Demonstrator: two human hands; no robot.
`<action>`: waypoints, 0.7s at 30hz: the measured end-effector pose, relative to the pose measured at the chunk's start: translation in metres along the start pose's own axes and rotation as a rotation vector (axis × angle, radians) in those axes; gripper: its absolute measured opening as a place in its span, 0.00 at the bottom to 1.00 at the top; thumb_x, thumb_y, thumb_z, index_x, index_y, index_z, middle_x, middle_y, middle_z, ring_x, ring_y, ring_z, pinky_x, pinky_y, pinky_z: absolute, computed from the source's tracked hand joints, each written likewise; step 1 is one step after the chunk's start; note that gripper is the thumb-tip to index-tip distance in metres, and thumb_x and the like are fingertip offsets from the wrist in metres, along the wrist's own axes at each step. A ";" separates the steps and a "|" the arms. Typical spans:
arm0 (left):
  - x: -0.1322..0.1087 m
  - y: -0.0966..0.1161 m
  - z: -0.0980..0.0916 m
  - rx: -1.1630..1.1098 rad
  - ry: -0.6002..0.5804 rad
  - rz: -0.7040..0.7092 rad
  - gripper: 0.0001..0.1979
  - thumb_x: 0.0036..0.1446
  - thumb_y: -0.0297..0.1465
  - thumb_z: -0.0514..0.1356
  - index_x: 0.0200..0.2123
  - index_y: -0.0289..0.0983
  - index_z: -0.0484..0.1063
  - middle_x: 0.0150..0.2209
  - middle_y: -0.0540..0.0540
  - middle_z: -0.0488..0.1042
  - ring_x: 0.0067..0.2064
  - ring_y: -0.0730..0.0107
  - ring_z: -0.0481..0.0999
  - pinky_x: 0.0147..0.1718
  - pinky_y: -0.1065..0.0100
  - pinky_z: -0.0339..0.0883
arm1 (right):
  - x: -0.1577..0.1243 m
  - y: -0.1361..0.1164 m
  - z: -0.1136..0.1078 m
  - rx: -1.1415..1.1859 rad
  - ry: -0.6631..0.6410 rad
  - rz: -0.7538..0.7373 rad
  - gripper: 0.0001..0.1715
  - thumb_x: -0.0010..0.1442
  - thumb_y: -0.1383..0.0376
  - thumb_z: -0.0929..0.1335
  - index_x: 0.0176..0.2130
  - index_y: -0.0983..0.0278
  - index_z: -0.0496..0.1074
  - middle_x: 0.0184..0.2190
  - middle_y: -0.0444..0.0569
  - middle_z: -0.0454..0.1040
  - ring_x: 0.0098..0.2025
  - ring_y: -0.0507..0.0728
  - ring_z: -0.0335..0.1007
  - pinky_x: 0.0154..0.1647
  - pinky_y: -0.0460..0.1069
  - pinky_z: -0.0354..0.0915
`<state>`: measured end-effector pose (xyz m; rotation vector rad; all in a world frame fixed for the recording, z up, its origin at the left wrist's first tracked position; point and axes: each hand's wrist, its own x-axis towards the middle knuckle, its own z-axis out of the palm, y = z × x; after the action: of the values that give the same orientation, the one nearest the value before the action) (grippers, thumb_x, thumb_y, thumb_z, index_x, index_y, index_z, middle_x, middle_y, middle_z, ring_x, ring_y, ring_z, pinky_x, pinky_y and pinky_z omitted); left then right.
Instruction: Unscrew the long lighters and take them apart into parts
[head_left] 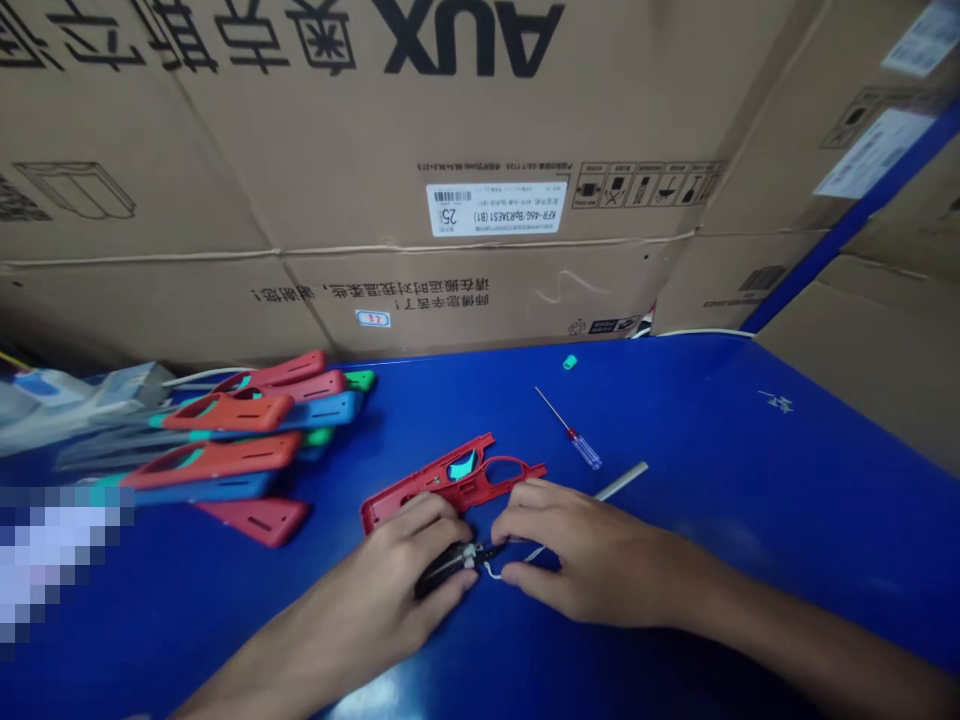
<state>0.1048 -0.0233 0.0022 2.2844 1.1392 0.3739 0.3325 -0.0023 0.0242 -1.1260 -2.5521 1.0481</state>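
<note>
My left hand (pixel 424 560) is closed round a black oblong part (pixel 442 572) with a pale fitting at its right end. My right hand (pixel 566 550) faces it from the right, thumb and fingers curled about a thin white cord (pixel 493 572) beside the part's black tip. Part of the cord is hidden by the fingers. Just beyond both hands lies a red plastic shell half (pixel 420 488), its hollow side up, with a green trigger piece (pixel 461 466) inside. A grey flat bar (pixel 622 480) sticks out behind my right hand.
A screwdriver (pixel 585 447) with a clear purple handle and a small green cap (pixel 570 362) lie on the blue table (pixel 720 450). At left are piled several red, orange and blue handled tools (pixel 240 412). A large cardboard box (pixel 337 200) stands along the back edge.
</note>
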 end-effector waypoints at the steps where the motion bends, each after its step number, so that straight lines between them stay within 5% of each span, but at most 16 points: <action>1: -0.001 -0.002 0.000 0.009 0.003 0.000 0.07 0.64 0.29 0.56 0.46 0.40 0.69 0.44 0.46 0.71 0.45 0.66 0.74 0.46 0.63 0.71 | -0.001 0.001 0.002 0.000 0.010 0.005 0.10 0.61 0.67 0.67 0.44 0.63 0.72 0.42 0.48 0.71 0.47 0.56 0.68 0.51 0.50 0.62; 14: -0.007 -0.005 0.002 0.071 0.089 0.093 0.03 0.66 0.29 0.54 0.37 0.39 0.65 0.36 0.49 0.71 0.37 0.67 0.72 0.34 0.66 0.68 | 0.002 0.003 0.016 -0.025 0.119 -0.071 0.09 0.66 0.68 0.62 0.37 0.64 0.72 0.36 0.46 0.71 0.38 0.51 0.66 0.42 0.47 0.61; 21: -0.005 -0.007 0.007 0.118 0.162 0.205 0.07 0.67 0.29 0.53 0.46 0.39 0.68 0.39 0.47 0.75 0.40 0.65 0.74 0.41 0.62 0.70 | 0.001 0.003 0.023 -0.232 0.101 -0.087 0.12 0.67 0.68 0.59 0.35 0.66 0.69 0.35 0.48 0.71 0.38 0.54 0.65 0.52 0.55 0.60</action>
<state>0.1006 -0.0261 -0.0082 2.5217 1.0289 0.5943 0.3241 -0.0123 0.0048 -1.0777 -2.6650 0.6706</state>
